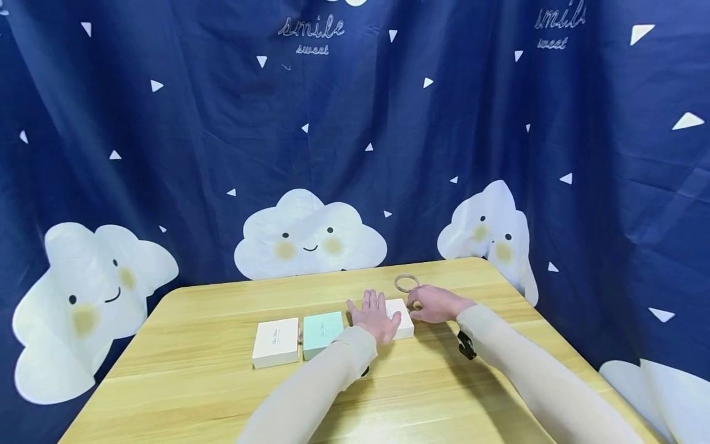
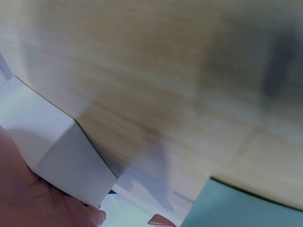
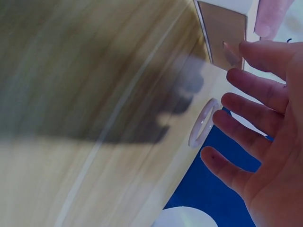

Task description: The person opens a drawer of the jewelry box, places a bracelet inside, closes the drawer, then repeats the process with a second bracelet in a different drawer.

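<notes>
My left hand [image 1: 374, 319] has straight, spread fingers and touches a small white box [image 1: 399, 317]; its thumb lies at the lid and covers part of the box. In the left wrist view the palm and a fingertip rest along that white box [image 2: 75, 163]. On the box's other side is my right hand [image 1: 435, 303], its fingertips close to the right edge. In the right wrist view its fingers are spread and loosely bent, thumb and forefinger by a brown, glossy side panel [image 3: 222, 35] of the box. Whether they touch it, I cannot tell.
A mint-green box [image 1: 323, 330] and a second white box [image 1: 277, 341] lie in a row to the left. Behind my right hand sits a pale bangle [image 1: 396, 283] near the far edge of the wooden table [image 1: 188, 370]. A blue curtain [image 1: 333, 154] hangs behind.
</notes>
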A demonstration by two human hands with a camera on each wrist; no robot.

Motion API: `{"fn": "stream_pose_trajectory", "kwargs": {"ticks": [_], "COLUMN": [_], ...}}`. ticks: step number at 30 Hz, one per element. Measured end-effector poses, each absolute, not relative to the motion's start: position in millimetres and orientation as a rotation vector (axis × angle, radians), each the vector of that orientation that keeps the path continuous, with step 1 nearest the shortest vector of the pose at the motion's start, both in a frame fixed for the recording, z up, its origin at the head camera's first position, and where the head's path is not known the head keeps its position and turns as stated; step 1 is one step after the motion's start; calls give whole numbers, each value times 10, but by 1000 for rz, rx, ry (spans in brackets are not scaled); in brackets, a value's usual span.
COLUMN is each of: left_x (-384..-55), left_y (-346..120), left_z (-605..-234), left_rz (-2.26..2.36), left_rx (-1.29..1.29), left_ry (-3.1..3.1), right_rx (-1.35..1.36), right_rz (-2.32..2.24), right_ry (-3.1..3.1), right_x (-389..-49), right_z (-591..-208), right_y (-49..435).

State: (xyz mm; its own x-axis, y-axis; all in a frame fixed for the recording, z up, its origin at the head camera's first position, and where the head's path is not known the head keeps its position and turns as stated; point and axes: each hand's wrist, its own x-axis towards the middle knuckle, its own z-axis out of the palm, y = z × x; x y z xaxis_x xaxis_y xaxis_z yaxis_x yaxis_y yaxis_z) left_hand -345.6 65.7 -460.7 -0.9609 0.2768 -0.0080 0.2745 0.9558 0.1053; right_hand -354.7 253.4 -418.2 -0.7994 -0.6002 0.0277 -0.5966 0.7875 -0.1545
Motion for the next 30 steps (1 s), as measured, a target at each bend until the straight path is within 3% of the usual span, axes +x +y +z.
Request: {"fn": "stream_pose_trajectory", "kwargs": {"ticks": [30], "left_x": [-3427], "left_y": [665], "left_z": [-4590], "left_rz": [149], "left_rx": [424], "left_ry": [3081], "right_rx": [-972], "right_rz": [-187], "right_ry": [3008], "right_x": [-3621], "right_z": [-4334], "right_y": [2536]}}
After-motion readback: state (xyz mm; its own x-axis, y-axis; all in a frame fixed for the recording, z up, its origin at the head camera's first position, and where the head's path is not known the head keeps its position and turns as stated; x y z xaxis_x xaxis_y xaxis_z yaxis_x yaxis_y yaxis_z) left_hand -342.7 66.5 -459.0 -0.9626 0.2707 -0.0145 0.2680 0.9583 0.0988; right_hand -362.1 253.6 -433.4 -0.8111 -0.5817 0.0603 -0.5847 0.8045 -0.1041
